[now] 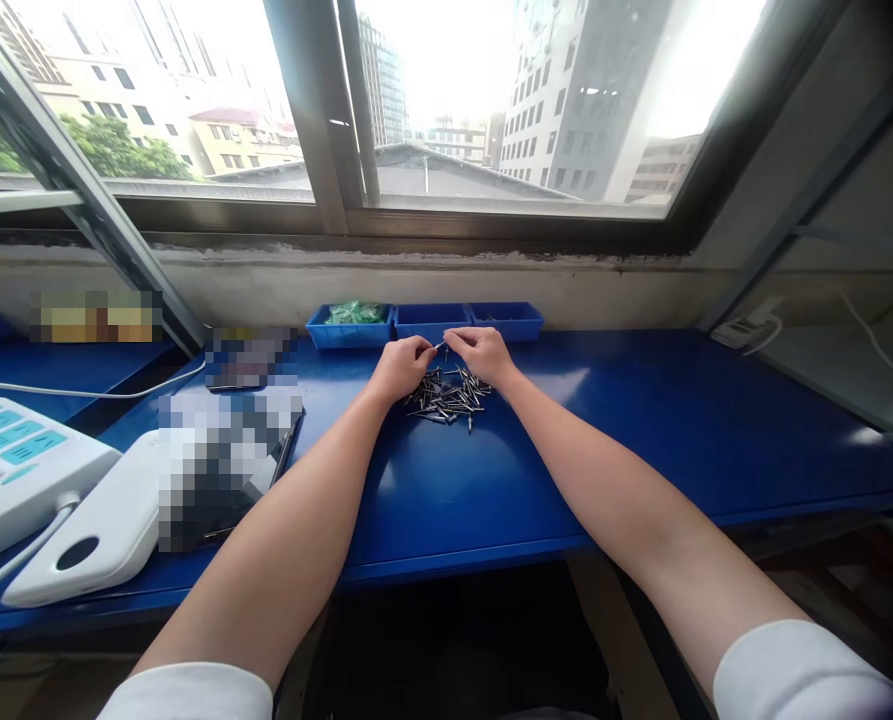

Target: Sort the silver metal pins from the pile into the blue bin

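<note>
Above a pile of small metal pins [450, 398] on the blue table [446, 500], my two hands meet fingertip to fingertip. A thin metal pin [441, 345] spans the short gap between them. My left hand [403, 367] pinches its left end between thumb and index finger. The right end sits in the pinched fingers of my right hand [482, 354]. Behind my hands stand three blue bins: the left bin [350, 336] has green pieces in it, the middle bin [432, 312] is partly hidden, and the right bin [517, 328] holds a few small dark items.
White power strips [33, 465] and a white device [108, 530] lie at the left, with a white cable. Beside them are blurred flat items [228, 460]. A metal rack post [108, 220] rises at the left; a window frame [491, 228] is behind the bins.
</note>
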`<act>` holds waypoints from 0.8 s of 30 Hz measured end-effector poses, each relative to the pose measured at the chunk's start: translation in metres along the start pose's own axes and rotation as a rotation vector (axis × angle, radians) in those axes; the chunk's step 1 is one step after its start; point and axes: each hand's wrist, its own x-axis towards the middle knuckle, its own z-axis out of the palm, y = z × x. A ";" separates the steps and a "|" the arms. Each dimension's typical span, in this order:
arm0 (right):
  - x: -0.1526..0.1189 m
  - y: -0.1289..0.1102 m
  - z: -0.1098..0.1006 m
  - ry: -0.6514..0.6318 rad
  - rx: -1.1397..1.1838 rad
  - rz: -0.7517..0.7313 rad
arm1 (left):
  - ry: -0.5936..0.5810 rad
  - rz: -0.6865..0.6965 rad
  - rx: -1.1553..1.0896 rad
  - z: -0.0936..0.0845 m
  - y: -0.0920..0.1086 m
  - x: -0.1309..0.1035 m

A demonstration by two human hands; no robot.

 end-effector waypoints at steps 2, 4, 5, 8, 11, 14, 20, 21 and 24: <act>0.001 0.002 -0.002 0.006 -0.011 0.015 | 0.032 -0.013 -0.017 0.000 -0.001 0.001; 0.005 0.007 -0.005 0.044 -0.020 0.030 | 0.074 -0.039 -0.039 0.000 -0.002 0.001; 0.007 0.010 -0.008 0.075 -0.034 0.044 | 0.093 -0.055 -0.047 0.000 -0.002 0.002; 0.014 0.018 -0.018 0.162 -0.146 0.111 | 0.123 -0.099 -0.046 -0.001 -0.005 0.004; 0.019 0.025 -0.030 0.216 -0.363 0.204 | 0.122 -0.120 -0.031 -0.001 -0.007 0.005; 0.022 0.032 -0.037 0.217 -0.567 0.307 | 0.107 -0.126 -0.014 0.001 -0.011 0.007; 0.021 0.045 -0.038 0.110 -0.711 0.395 | 0.088 -0.125 0.024 0.003 -0.016 0.008; 0.021 0.047 -0.037 0.092 -0.723 0.409 | 0.083 -0.126 0.030 0.004 -0.016 0.008; 0.020 0.050 -0.036 0.020 -0.759 0.432 | 0.052 -0.134 0.052 0.003 -0.015 0.007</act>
